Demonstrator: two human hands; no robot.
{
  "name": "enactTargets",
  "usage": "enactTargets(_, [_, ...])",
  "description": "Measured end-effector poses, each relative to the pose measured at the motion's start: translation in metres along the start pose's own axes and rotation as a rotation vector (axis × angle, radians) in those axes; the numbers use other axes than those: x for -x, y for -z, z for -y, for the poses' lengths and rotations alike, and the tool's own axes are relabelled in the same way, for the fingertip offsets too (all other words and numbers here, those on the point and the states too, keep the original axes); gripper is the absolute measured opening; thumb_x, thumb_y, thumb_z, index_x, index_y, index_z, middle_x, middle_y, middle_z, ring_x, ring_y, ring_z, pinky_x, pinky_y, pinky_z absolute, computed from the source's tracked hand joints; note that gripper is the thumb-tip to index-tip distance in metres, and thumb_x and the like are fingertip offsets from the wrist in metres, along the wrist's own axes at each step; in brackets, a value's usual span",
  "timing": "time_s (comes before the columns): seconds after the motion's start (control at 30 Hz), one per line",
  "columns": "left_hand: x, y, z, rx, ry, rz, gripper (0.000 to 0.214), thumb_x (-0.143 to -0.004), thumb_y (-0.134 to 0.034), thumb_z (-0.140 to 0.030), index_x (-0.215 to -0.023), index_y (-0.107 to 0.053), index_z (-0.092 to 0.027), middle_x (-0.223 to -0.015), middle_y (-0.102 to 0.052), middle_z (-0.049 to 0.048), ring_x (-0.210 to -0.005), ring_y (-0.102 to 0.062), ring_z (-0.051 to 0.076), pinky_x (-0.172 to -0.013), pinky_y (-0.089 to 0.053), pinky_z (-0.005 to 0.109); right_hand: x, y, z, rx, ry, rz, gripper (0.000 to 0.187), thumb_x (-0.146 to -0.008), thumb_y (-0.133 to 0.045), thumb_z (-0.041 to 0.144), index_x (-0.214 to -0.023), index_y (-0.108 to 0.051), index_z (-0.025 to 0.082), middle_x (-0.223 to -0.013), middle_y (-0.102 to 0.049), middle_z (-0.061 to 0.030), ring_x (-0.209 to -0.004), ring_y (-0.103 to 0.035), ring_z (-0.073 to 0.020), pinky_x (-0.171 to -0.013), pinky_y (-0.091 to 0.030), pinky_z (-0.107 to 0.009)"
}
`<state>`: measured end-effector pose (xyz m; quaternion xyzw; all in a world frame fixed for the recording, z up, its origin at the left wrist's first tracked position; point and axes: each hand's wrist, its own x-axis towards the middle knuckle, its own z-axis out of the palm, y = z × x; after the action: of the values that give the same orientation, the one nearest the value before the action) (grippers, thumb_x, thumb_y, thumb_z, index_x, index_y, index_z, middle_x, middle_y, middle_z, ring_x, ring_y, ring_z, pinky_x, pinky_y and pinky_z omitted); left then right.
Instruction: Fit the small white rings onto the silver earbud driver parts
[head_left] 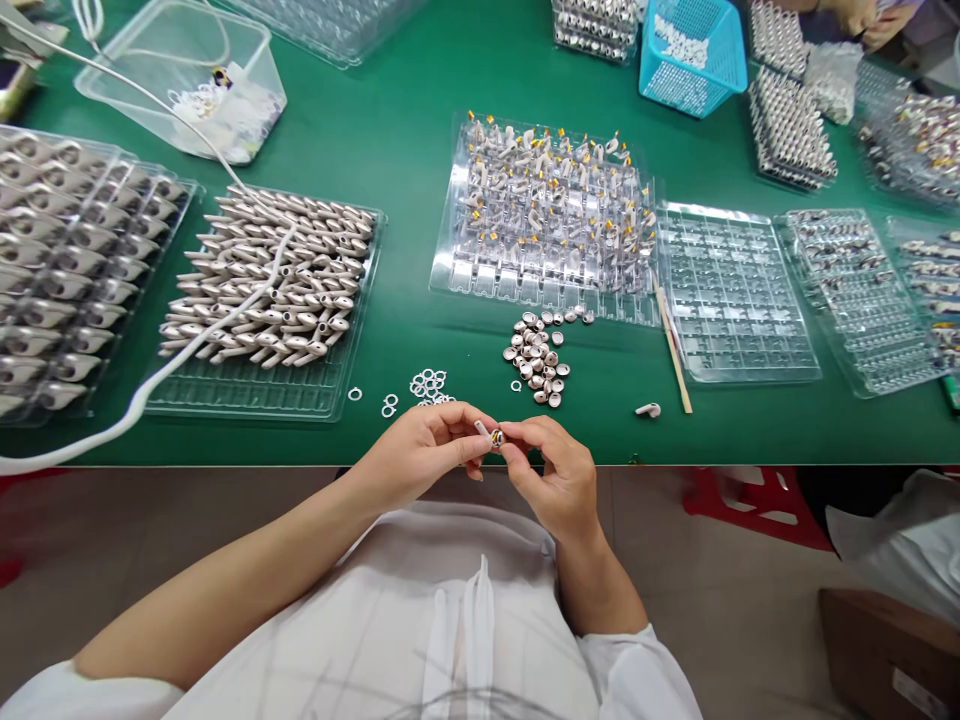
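Observation:
Between my two hands, just above the table's near edge, is a small earbud part [496, 438] with a pale stem and a shiny round end. My left hand [431, 450] pinches its stem between thumb and forefinger. The fingertips of my right hand [551, 465] close on the round end; whether they also hold a separate cap is too small to tell. White rings [428, 383] lie on the table beyond my left hand. A loose pile of metallic earbud caps [536, 355] sits beyond my right hand. One earbud piece [648, 410] lies alone to the right.
A tray of earbud stems with orange tips [551, 200] stands ahead. To the left are a tray of metallic shells [270, 280], a white cable [225, 325] across it, and a clear bin [187, 85]. A wooden stick [673, 345] and a clear tray [739, 290] are right; a blue basket [690, 60] stands behind.

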<state>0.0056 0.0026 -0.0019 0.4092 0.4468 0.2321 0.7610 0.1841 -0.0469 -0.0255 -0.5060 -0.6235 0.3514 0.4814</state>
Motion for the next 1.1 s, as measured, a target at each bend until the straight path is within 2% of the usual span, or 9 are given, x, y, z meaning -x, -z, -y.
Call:
enactTargets(0.2, [-0.0004, 0.0026, 0.0017, -0.025, 0.029, -0.001, 0.023, -0.078, -0.071, -0.034, -0.084, -0.066, -0.013, -0.076, -0.069, 0.0033, -0.057, -0.061, 0.011, -0.06, -0.054, 0.025, 0.0006, -0.0016, -0.0013, 0.007, 0.045, -0.015, 0.029, -0.085, -0.061, 0.01, -0.11, -0.067, 0.024, -0.093, -0.07, -0.0043, -0.08, -0.065, -0.0152, -0.068, -0.056, -0.029])
enactTargets(0.33, [-0.0011, 0.0026, 0.001, -0.028, 0.035, 0.022, 0.024, -0.078, -0.07, -0.035, -0.084, -0.066, -0.012, -0.076, -0.068, 0.0039, -0.057, -0.061, 0.011, -0.059, -0.054, 0.024, 0.0001, -0.0008, -0.0022, 0.016, 0.084, 0.007, 0.03, -0.086, -0.06, 0.01, -0.111, -0.066, 0.025, -0.094, -0.07, -0.004, -0.081, -0.065, -0.0153, -0.065, -0.056, -0.028])
enactTargets(0.7, [-0.0014, 0.0018, -0.0018, 0.012, 0.075, 0.085, 0.026, -0.075, -0.072, -0.038, -0.078, -0.065, -0.012, -0.068, -0.065, 0.0031, -0.059, -0.057, 0.011, -0.054, -0.056, 0.024, -0.0005, 0.0055, -0.0019, 0.005, 0.057, 0.114, 0.03, -0.088, -0.059, 0.012, -0.113, -0.067, 0.026, -0.088, -0.067, -0.003, -0.074, -0.063, -0.0121, -0.059, -0.052, -0.024])
enactTargets(0.87, [-0.0032, 0.0032, -0.001, 0.031, 0.097, 0.114, 0.027, -0.075, -0.072, -0.039, -0.078, -0.066, -0.013, -0.066, -0.064, 0.0035, -0.059, -0.057, 0.012, -0.053, -0.056, 0.024, -0.0007, 0.0067, -0.0032, -0.041, 0.019, 0.127, 0.025, -0.089, -0.058, 0.016, -0.11, -0.069, 0.026, -0.086, -0.066, -0.0026, -0.072, -0.063, -0.0118, -0.059, -0.052, -0.023])
enactTargets(1.1, [-0.0042, 0.0034, -0.0019, 0.063, 0.155, 0.145, 0.03, -0.075, -0.073, -0.042, -0.075, -0.066, -0.013, -0.065, -0.063, 0.0033, -0.057, -0.057, 0.012, -0.052, -0.055, 0.022, -0.0011, 0.0069, -0.0062, -0.077, 0.038, 0.129, 0.029, -0.085, -0.064, 0.016, -0.111, -0.068, 0.027, -0.093, -0.065, -0.0038, -0.079, -0.063, -0.0137, -0.059, -0.054, -0.024])
